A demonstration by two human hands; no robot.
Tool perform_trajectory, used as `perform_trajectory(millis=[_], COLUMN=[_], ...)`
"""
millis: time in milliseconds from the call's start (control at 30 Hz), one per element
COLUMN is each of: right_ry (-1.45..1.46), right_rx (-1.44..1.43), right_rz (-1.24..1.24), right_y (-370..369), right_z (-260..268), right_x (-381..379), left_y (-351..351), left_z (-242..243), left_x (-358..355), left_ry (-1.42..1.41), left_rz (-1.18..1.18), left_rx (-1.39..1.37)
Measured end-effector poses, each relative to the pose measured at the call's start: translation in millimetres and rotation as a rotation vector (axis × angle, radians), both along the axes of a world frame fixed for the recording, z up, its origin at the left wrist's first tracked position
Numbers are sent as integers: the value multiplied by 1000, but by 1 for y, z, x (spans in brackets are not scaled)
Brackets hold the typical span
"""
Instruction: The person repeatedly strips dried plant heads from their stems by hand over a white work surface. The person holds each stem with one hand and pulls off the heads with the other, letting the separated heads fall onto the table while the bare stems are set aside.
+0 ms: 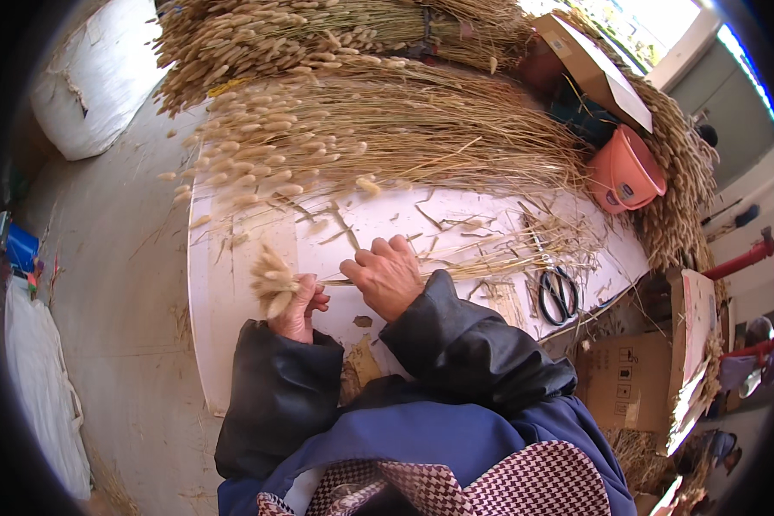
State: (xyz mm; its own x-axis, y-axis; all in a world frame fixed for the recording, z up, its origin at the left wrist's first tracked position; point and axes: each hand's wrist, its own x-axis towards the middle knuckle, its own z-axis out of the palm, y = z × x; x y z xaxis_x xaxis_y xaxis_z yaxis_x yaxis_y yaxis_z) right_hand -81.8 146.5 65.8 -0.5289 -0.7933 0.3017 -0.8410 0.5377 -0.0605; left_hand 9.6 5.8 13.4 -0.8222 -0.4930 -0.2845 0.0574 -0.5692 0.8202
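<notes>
My left hand (pixel 298 311) grips a small bunch of dried bunny-tail grass (pixel 272 277) just below its fluffy heads. The thin stems run right along the white tabletop (pixel 245 361) and pass under my right hand (pixel 387 274). That hand is curled over the stems with its knuckles up, its fingertips hidden beneath. Farther right, the stem ends fan out over the table. Black-handled scissors (pixel 558 297) lie there, blades pointing away from me, partly under loose stems. Beyond my hands spreads a thick layer of loose bunny-tail stems (pixel 413 129), heads to the left.
A pink bucket (pixel 625 171) stands at the table's far right, near an open cardboard box (pixel 593 68). Large tied bundles (pixel 284 32) lie at the back. Stripped leaf scraps (pixel 429 218) litter the tabletop. A cardboard carton (pixel 625 380) and a white sack (pixel 97 84) flank the table.
</notes>
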Motion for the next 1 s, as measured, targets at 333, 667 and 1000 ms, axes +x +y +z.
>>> perform_trajectory(millis=[333, 667, 1000], right_ry=[23, 59, -3], right_rx=[-59, 50, -108], right_rz=[-106, -542, -730], right_y=[37, 150, 218], right_z=[4, 0, 25], right_x=[-27, -87, -94], left_y=[-11, -35, -55], left_z=[-12, -12, -26], left_x=[-1, 1, 2], left_ry=[153, 217, 211], left_rz=[98, 237, 278], left_rx=[16, 21, 87])
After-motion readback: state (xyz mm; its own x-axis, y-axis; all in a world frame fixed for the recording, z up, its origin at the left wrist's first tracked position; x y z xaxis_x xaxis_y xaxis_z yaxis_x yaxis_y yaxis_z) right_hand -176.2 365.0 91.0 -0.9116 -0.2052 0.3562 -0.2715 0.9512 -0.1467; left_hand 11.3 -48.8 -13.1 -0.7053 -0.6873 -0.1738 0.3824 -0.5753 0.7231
